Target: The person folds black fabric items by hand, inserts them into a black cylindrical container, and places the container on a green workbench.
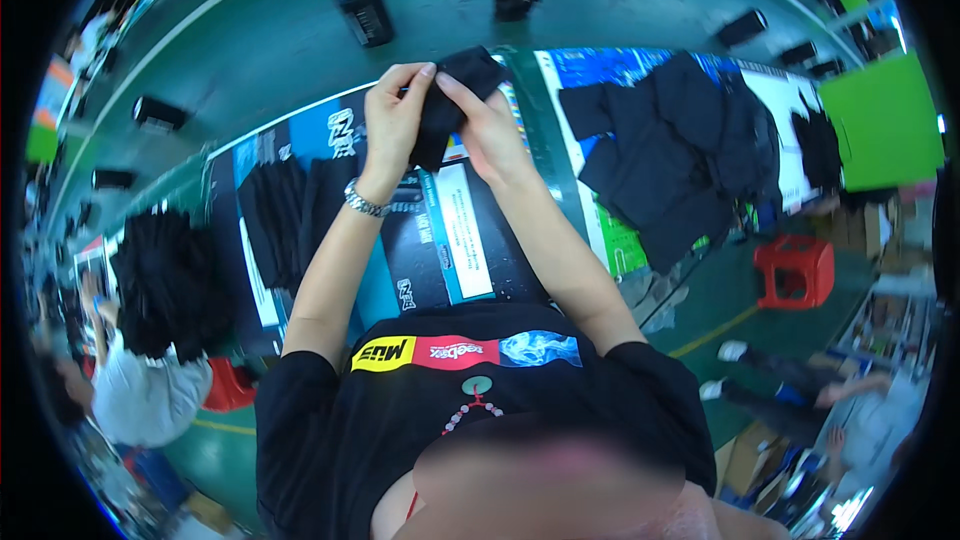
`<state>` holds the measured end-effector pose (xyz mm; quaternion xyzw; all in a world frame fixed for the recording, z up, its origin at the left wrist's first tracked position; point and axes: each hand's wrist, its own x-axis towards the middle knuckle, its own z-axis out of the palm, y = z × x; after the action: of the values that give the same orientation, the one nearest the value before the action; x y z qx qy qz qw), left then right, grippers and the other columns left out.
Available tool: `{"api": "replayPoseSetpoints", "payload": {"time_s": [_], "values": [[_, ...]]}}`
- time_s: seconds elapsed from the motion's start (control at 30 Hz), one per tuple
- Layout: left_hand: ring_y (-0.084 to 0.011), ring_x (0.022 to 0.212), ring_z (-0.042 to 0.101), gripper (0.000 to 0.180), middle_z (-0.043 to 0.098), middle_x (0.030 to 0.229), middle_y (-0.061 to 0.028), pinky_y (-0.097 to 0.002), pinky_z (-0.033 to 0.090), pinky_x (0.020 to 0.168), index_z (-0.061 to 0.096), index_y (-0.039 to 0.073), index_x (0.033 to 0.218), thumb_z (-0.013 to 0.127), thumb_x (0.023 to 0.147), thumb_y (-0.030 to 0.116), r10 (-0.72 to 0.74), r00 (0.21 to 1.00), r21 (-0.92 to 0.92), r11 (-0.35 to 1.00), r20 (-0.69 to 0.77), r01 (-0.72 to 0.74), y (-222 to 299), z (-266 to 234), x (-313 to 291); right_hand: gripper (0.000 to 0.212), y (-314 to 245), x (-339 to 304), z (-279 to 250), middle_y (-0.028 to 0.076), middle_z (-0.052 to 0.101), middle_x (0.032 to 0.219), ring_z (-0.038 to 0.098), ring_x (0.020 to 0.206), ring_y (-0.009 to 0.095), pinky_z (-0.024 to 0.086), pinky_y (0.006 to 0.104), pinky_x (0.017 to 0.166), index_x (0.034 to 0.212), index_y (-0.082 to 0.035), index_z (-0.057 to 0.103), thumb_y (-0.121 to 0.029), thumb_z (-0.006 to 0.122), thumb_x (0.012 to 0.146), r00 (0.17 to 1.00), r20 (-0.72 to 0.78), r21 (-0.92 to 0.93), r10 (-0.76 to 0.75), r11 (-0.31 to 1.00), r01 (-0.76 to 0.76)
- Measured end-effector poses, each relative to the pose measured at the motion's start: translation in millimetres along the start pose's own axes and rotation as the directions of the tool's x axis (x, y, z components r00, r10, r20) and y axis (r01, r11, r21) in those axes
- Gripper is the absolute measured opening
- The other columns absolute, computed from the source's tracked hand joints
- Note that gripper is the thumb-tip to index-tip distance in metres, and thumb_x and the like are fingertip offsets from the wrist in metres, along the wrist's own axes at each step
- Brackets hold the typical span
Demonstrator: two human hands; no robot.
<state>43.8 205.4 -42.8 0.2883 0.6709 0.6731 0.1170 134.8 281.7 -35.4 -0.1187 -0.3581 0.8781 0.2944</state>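
A small folded piece of black cloth (pixel 470 70) is held up over the table between both my hands. My left hand (pixel 393 118) pinches its left edge between thumb and fingertips. My right hand (pixel 493 140) lays its thumb across the front, and its other fingers are mostly hidden behind the fabric. What kind of garment part it is cannot be made out. To the right lies a loose heap of black cloth pieces (pixel 690 130). By my left forearm, a neater row of folded black cloth (pixel 275 210) rests on the table.
Printed boards (pixel 462 230) cover the work surface. Black cylinders (pixel 365 12) stand beyond it. Another black cloth pile (pixel 165 285) is at far left, near a person in a light top (pixel 150 395). On the right are a green panel (pixel 885 120) and a red stool (pixel 795 270).
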Motion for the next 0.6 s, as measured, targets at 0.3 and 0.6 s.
{"api": "replayPoseSetpoints", "payload": {"time_s": [0.3,0.6], "values": [[-0.0042,0.073,0.059,0.018,0.064,0.083,0.0020,-0.0194,0.046,0.064,0.063,0.004,0.098,0.054,0.096,0.019,-0.360,0.932,-0.652,0.698,0.039,0.297,-12,-38,-43,0.037,8,-21,-18,0.014,0.058,0.121,0.058,0.110,0.023,0.047,0.0353,0.096,0.125,0.002,0.050,-0.010,0.057,0.091,0.980,-0.055,-0.057,0.191,0.979,-0.194],[-0.0127,0.094,0.063,0.022,0.066,0.103,-0.0056,-0.0255,0.052,0.081,0.060,0.003,0.109,0.048,0.098,0.018,-0.339,0.924,-0.878,0.369,0.177,0.303,11,-45,-40,0.027,-8,-20,-43,0.010,0.065,0.095,0.065,0.088,0.022,0.054,0.0320,0.077,0.106,-0.001,0.060,-0.004,0.064,0.080,0.936,-0.005,0.010,0.353,0.936,-0.353]]}}
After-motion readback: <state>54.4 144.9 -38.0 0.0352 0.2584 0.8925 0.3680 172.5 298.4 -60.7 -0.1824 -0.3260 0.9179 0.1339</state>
